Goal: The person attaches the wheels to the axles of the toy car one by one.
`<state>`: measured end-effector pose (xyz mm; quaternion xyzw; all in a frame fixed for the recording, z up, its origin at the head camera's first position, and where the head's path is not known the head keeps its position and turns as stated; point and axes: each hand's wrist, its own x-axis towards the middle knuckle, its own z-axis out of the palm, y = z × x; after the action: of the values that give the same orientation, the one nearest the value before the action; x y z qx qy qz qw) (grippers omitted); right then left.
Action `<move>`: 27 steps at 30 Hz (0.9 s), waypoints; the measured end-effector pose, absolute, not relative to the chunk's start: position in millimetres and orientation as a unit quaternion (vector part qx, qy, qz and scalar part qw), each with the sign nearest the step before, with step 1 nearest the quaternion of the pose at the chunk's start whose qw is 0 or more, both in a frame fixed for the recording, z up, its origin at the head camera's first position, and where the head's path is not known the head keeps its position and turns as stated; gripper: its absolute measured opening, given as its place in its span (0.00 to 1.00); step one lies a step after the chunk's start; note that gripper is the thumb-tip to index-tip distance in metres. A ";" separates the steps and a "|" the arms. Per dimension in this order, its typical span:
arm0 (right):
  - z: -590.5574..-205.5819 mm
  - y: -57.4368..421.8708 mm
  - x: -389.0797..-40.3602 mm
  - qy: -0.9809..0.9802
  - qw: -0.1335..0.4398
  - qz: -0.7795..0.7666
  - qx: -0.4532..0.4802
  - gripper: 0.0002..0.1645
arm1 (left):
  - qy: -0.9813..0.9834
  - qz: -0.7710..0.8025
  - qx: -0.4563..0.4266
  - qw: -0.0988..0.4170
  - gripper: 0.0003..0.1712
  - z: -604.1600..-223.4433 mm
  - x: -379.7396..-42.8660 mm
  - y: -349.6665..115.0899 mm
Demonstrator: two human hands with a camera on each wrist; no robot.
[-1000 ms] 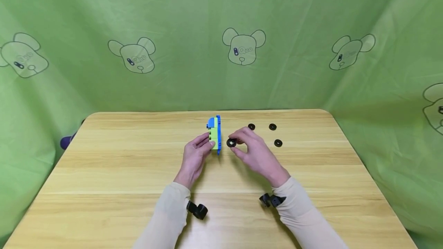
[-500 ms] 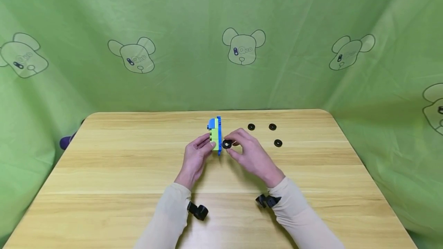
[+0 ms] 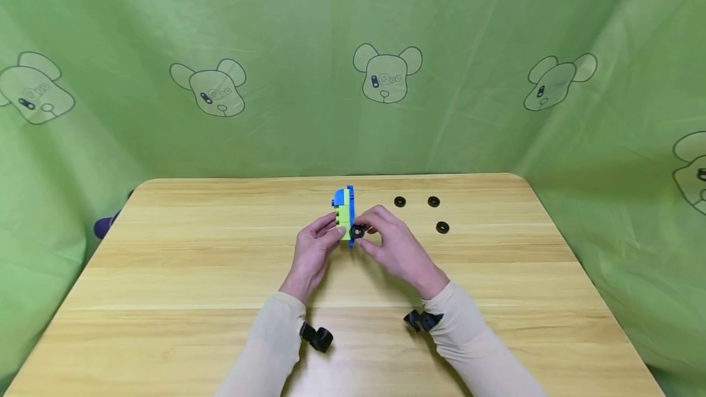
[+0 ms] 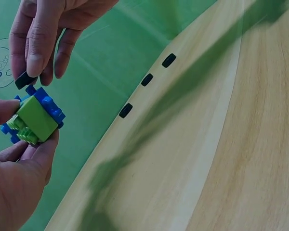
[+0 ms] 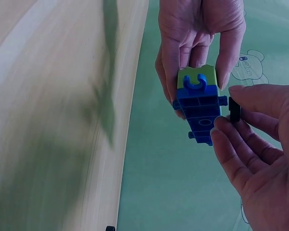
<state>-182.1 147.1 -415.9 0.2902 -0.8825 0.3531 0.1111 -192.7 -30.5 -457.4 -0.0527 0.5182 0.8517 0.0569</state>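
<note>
My left hand [image 3: 311, 253] grips a toy vehicle [image 3: 343, 216] of lime-green and blue building blocks, tilted on its side above the table. Its blue base [image 5: 200, 110] faces right, with short axle pegs sticking out at the sides and a hook at one end. Between thumb and fingers, my right hand [image 3: 399, 250] pinches a small black wheel [image 5: 234, 109]. In the right wrist view the wheel stands right at the end of one axle peg [image 5: 223, 101]. The head view shows it overlapping the near part of the blue base.
Three more black wheels, a left one [image 3: 399, 201], a far one [image 3: 434, 201] and a near one [image 3: 442, 227], lie on the wooden table [image 3: 193, 250] right of the hands. A green curtain [image 3: 298, 127] hangs behind the table. Something purple [image 3: 102, 227] shows beyond the left edge.
My right hand has moved left with the wheel, from a gap beside the toy vehicle up to its blue base. The left hand has shifted only slightly right.
</note>
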 end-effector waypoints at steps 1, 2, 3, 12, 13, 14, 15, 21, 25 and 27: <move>-416.1 146.8 -182.3 -0.883 0.111 0.352 0.289 0.23 | 0.518 0.852 -0.052 0.058 0.28 -457.2 -192.7 -30.5; -416.1 146.6 -182.2 -0.884 0.111 0.351 0.289 0.23 | 0.519 0.852 -0.051 0.058 0.28 -457.5 -192.6 -30.6; -416.3 146.5 -182.3 -0.885 0.110 0.349 0.287 0.22 | 0.518 0.852 -0.050 0.059 0.28 -457.7 -192.6 -30.7; -417.1 144.5 -182.4 -0.888 0.103 0.349 0.281 0.21 | 0.513 0.855 -0.039 0.061 0.28 -461.2 -192.9 -30.2; -417.3 144.1 -182.6 -0.888 0.103 0.350 0.280 0.21 | 0.512 0.856 -0.038 0.061 0.28 -461.2 -192.9 -30.1; -417.2 143.9 -182.4 -0.888 0.103 0.350 0.281 0.21 | 0.509 0.858 -0.037 0.062 0.28 -461.0 -192.7 -30.0; -417.4 143.6 -182.5 -0.887 0.102 0.350 0.281 0.21 | 0.507 0.859 -0.037 0.064 0.28 -460.7 -192.5 -29.9; -418.9 142.8 -183.0 -0.884 0.104 0.357 0.283 0.22 | 0.504 0.860 -0.030 0.070 0.28 -461.5 -192.4 -30.3; -419.6 142.3 -182.6 -0.878 0.109 0.366 0.287 0.23 | 0.503 0.860 -0.025 0.076 0.27 -461.4 -191.9 -31.2; -420.0 142.0 -182.2 -0.876 0.111 0.369 0.290 0.23 | 0.498 0.863 -0.024 0.080 0.28 -460.7 -191.2 -31.8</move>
<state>-182.2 142.0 -420.0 0.2899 -0.8761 0.3690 0.1106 -191.2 -31.8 -460.7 -0.0245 0.4976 0.8634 0.0795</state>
